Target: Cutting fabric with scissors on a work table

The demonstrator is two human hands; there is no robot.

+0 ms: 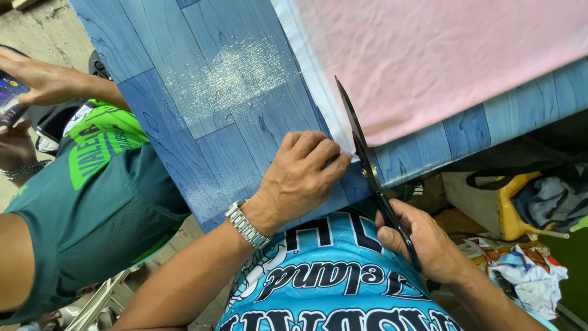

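Head view: right hand (429, 242) has its fingers closed around the handles of black scissors (367, 165), which sit at the near edge of the table (214, 110). Blades point up and away, one long blade lying along the edge of the pink cloth (441, 61); how far the blades are parted I cannot tell. Left hand (303, 178) lies knuckles up on the blue wood-pattern tabletop just left of the blades, fingers curled, fingertips (340, 156) pinching or pressing the near corner of the white strip (309, 67) that borders the pink cloth. Silver wristwatch (245, 224) on the left wrist. Pink cloth is spread flat over the far right of the table, its near edge running to the table edge beside the scissors. Another person in a green shirt (92, 196) stands at left, one hand holding a phone (9, 98), well apart from the cutting. Pile of cloth scraps (527, 276) lies low right, under the table.
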